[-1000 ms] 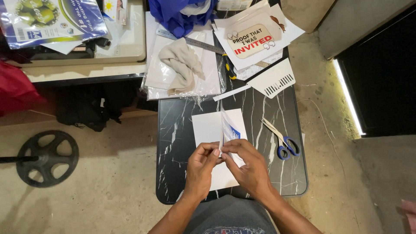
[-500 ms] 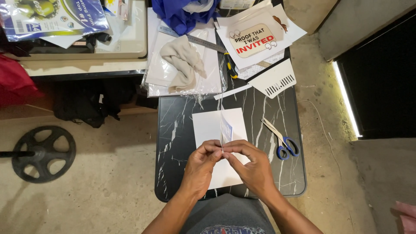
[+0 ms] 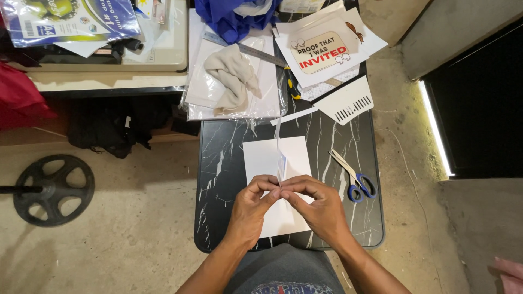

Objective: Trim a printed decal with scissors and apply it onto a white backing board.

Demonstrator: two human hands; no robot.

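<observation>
White paper strip (image 3: 279, 163) pinched upright between left hand (image 3: 249, 209) and right hand (image 3: 321, 209); both grips closed on it, creasing under way above white sheet (image 3: 261, 158) on marble tabletop (image 3: 218, 163). Next move likely needs firm, even fingertip pressure along fold.

Hidden and cut-off parts around the marble-patterned table

The near end of the thin paper strip (image 3: 279, 158) is being covered by the fingertips of the left hand (image 3: 251, 209) and right hand (image 3: 321, 209), so the grip on it cannot be made out. The lower part of the white sheet (image 3: 267, 158) is being hidden under both hands. The blue cloth (image 3: 231, 16) and the printed film pack (image 3: 65, 19) are being cut off by the top edge. A pink shape (image 3: 509, 272) at the lower right corner is being cropped beyond recognition.
</observation>
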